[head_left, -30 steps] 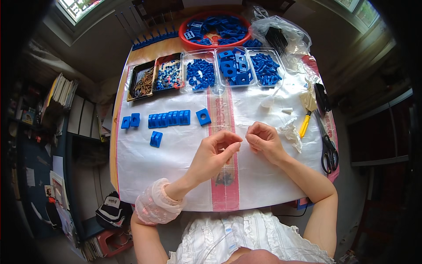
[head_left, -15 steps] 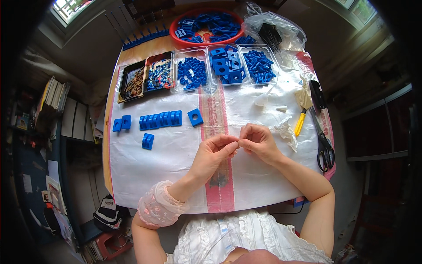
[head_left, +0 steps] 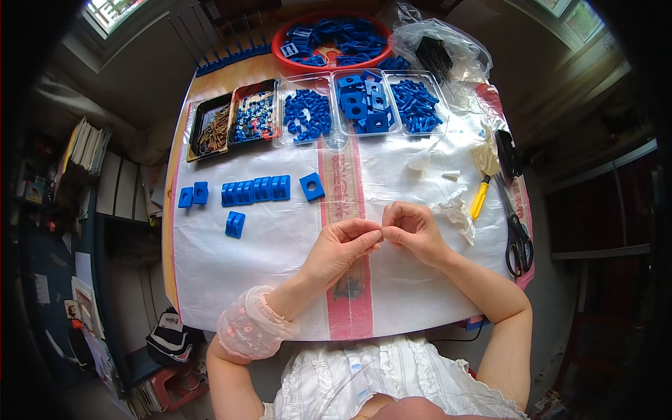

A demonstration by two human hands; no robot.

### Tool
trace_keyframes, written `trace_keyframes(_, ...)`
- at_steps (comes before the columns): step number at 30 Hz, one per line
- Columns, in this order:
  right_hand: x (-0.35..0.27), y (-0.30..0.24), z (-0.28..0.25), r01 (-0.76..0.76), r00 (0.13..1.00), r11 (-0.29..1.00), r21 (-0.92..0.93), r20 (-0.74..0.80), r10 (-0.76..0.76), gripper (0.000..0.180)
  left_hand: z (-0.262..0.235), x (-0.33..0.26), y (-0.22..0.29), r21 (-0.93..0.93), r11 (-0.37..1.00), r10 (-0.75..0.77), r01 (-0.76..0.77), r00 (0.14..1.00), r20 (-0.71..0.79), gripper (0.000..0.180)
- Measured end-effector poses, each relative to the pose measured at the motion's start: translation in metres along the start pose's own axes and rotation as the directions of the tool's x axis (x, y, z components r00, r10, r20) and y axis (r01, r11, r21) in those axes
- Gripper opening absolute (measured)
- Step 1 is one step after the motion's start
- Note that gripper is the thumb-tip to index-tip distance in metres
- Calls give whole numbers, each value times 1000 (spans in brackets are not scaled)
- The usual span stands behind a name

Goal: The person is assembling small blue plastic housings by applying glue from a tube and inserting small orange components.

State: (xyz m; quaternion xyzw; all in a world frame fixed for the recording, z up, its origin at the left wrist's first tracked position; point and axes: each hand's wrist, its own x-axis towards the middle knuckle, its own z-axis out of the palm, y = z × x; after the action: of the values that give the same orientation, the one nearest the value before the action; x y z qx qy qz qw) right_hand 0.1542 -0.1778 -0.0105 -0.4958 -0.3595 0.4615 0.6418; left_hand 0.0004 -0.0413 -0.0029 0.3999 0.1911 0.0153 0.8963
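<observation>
My left hand (head_left: pixel 341 246) and my right hand (head_left: pixel 414 233) meet fingertip to fingertip over the middle of the table. Both are closed in a pinch, and whatever sits between the fingers is hidden or too small to name. Beyond my left hand lies a square blue plate (head_left: pixel 320 197) with a round hole. A row of blue ridged blocks (head_left: pixel 255 190) stands to its left, with one similar blue block (head_left: pixel 235 225) nearer me. Two blue holed pieces (head_left: pixel 200 192) are at the far left of the cloth.
Trays of brass-coloured screws (head_left: pixel 214 133), small nuts (head_left: pixel 254 117) and blue parts (head_left: pixel 307 115) line the back, before a red basin (head_left: pixel 278 43). On the right lie a yellow-handled tool (head_left: pixel 480 199), black scissors (head_left: pixel 518 245) and crumpled paper (head_left: pixel 460 217). White cloth (head_left: pixel 238 280) covers the table.
My fingers stay pinched together, with only a slight shift of the right fingers. The things on the table have not moved.
</observation>
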Motion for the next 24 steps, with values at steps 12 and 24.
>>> trace_keyframes(12, -2, 0, 4, 40, 999, 997, -62, -4, -41, 9, -3, 0, 1, 11, 999, -30, 30, 1000, 2, 10)
trace_keyframes(24, -5, 3, 7, 66, 998, 985, -157, -9, -68, 10, -2, 1, 3, 14, 999, -38, 38, 999, 8, 8)
